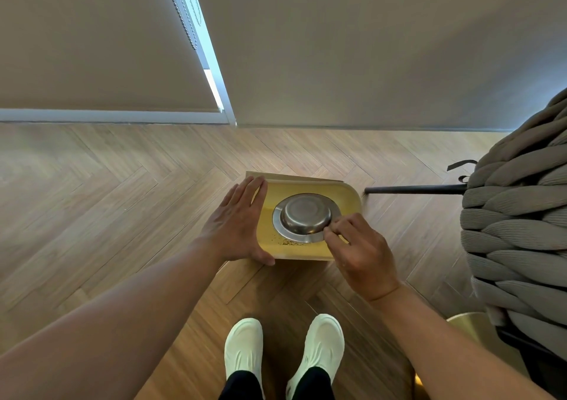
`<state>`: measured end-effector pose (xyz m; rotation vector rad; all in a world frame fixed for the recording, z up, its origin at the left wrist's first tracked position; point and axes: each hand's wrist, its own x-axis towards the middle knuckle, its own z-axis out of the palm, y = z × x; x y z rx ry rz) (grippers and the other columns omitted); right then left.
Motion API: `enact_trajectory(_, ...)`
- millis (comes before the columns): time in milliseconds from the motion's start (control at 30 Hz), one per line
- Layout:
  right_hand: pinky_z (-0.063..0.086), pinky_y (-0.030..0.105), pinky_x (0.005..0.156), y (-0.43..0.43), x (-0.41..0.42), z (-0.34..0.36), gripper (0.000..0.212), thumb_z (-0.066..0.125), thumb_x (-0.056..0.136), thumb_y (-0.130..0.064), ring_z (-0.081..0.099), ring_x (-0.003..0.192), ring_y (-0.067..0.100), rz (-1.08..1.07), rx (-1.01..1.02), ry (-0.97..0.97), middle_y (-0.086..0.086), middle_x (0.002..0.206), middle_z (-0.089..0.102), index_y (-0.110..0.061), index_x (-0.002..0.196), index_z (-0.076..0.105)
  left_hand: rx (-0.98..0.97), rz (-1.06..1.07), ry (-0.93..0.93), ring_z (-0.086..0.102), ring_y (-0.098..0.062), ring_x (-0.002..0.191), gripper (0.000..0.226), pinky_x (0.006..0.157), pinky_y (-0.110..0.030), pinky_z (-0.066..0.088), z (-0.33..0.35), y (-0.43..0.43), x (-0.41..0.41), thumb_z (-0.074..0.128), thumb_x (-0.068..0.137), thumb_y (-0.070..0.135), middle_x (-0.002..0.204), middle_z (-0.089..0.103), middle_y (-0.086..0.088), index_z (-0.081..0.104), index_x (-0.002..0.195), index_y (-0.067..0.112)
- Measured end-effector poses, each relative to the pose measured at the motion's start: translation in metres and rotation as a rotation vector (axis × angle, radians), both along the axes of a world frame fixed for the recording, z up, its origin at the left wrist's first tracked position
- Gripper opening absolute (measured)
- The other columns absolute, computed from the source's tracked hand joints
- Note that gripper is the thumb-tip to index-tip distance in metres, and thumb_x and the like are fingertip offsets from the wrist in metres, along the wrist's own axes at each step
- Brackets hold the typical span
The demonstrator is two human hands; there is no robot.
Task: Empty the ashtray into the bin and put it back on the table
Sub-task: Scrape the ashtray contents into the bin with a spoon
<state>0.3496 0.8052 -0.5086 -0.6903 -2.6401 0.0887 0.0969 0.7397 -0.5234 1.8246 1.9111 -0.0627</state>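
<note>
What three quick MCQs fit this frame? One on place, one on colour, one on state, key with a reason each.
1. Where is the ashtray?
A. on a table
B. over the open bin
C. on the floor beside the shoes

2. What colour is the bin's inside?
A. yellow
B. blue
C. black

3. How is the ashtray turned?
A. upright, bowl up
B. upside down, base up
C. standing on its edge

Key: 1 B, the right hand pinches its rim above the bin, while the left hand rests flat on the bin's side. 2 A, yellow walls show around the dish. 3 B, the round metal base faces the camera.
</note>
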Motion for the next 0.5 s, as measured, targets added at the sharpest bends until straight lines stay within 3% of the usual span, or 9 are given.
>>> enact_trajectory(200,0.058,0.031,0.059,-0.0027,-0.0025,0.0021,0.003,0.071,0.086,-0.001,0.066,0.078,0.028,0.024,0.020,0.022,0.015,0.081,0.069,0.001,0.085,0.074,-0.002,-0.003,-0.002,-0.015,-0.021,0.150,0.156,0.120,-0.034,-0.009,0.0007,-0.0002,0.0001,0.068,0.045,0.087,0.164,-0.011,-0.009,-0.014,0.153,0.010)
enact_trajectory(500,0.056,0.030,0.060,-0.0032,-0.0070,0.0086,0.014,0.064,0.090,-0.002,0.066,0.074,0.027,0.042,0.032,0.067,0.014,0.077,0.068,0.001,0.081,0.074,0.001,-0.001,0.002,-0.014,-0.021,0.150,0.155,0.120,-0.034,-0.008,0.0007,-0.0005,0.0006,0.070,0.046,0.086,0.164,-0.009,-0.009,-0.011,0.154,0.009)
